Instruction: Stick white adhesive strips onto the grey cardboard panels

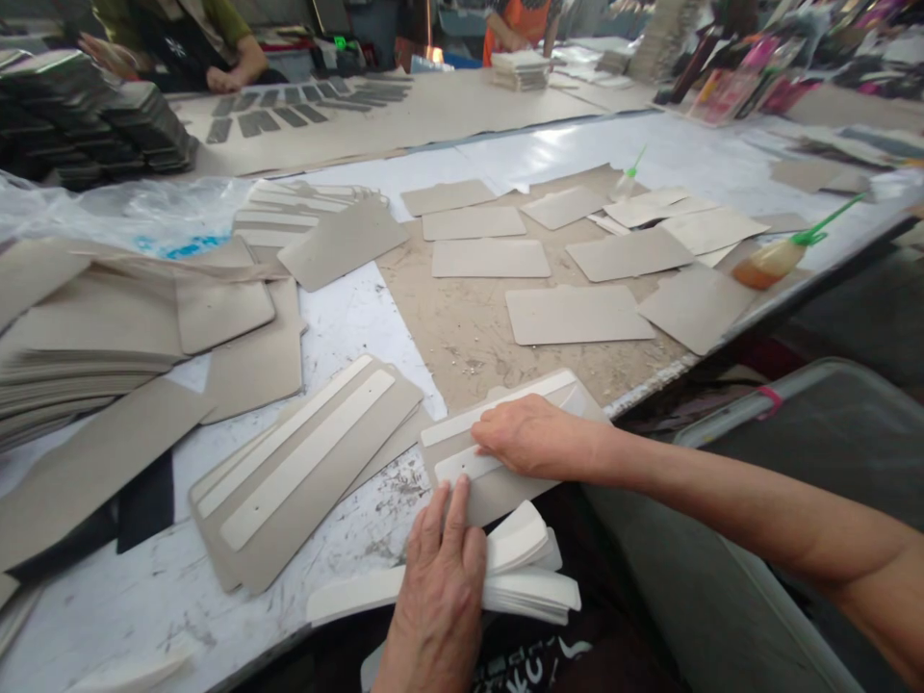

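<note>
We had the long, cream-white flat strip [462, 464] directly beneath our right hand [534, 438], on a grey-beige rectangular card panel [498, 493] at the near edge of the worktop [346, 318]. Its long axis ran diagonally, from the near left up toward the far right, roughly parallel to a second cream-white strip [563, 387] along the panel's far side. Our right hand covered the lower strip's middle, its fingers bunched together; we could not tell whether they pinched anything or only pressed. Our left hand [440, 587] was nearer the strip's left end, its fingertips touching there, fingers stretched out and close together. A bundle of loose white strips [530, 587] lay against that hand, and we could not tell whether its palm gripped them.

To the left, another grey-beige card panel [324, 483] bore two strips in the same layout. The worktop had a scuffed white covering, with a stained brown sheet [462, 358] farther in, where plain grey-beige panels [577, 316] lay scattered near a clear squeeze bottle with amber liquid and a green nozzle [769, 265]. Across the room, a person in green sleeves [227, 24] and another in orange [516, 24] stood or sat at a farther worktop [448, 106].
</note>
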Demonstrator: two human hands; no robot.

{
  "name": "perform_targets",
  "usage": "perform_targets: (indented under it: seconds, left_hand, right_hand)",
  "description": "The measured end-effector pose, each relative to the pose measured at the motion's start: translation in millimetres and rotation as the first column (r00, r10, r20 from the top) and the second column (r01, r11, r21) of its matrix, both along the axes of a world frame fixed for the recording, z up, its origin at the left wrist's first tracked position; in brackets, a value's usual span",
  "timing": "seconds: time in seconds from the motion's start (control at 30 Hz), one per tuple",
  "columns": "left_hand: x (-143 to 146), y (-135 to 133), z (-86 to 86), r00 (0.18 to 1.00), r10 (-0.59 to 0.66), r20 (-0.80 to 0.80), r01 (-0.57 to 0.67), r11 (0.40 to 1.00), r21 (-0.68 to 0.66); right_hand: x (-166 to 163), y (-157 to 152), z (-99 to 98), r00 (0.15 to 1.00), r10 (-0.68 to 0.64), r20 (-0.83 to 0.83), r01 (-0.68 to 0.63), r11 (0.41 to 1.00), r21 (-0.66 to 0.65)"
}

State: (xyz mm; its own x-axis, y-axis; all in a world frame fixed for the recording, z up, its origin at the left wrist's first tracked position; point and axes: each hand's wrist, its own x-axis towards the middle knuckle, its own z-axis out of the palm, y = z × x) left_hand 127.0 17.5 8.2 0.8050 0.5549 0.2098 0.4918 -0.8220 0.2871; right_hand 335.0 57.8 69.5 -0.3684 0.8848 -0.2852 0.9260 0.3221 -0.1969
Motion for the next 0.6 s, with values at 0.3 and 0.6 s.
perform_targets:
  seconds: [0.3,0.6]
  left_hand:
    - [2.6,-0.6,3.6,1.000,0.015,-0.006,-0.016,0.999,-0.044]
    - [4.3,-0.4,5.4,0.999,0.032,0.009,-0.032,0.998,-0.061]
  right_hand:
    - [-0.2,2.7,0.7,1.000,-0.007,-0.021,0.006,0.999,-0.039]
    - [2.7,-0.2,-3.5,0.999,0.019,-0.047,-0.018,1.000,0.021]
